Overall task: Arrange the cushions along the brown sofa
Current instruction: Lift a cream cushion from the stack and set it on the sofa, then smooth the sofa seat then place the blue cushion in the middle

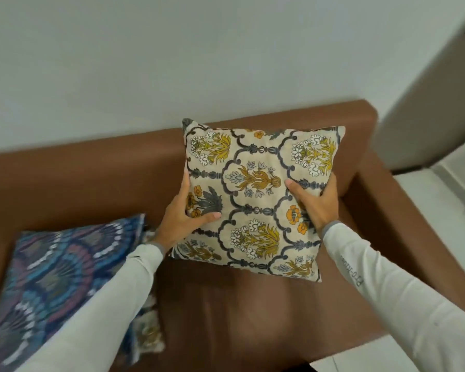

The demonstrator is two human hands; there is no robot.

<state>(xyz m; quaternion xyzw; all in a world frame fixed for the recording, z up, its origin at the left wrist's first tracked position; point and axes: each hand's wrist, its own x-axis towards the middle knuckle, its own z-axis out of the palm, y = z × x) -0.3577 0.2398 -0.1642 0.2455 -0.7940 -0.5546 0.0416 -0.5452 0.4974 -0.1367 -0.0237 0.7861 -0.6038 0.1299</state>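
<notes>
A cream cushion [255, 167] with yellow flowers and a grey lattice print stands tilted against the backrest of the brown sofa [91, 178], near its right armrest. My left hand [184, 218] grips its left edge, thumb on the front. My right hand [316, 201] grips its right edge. A blue cushion [51, 277] with a fan pattern lies on the seat at the left, partly behind my left sleeve. Under its right edge peeks a bit of another pale printed cushion [149, 336].
The sofa's right armrest [403, 216] runs down the right side. Behind the sofa is a pale wall [172, 63]. Light floor tiles [440, 183] and a grey panel [435, 98] lie to the right of the armrest.
</notes>
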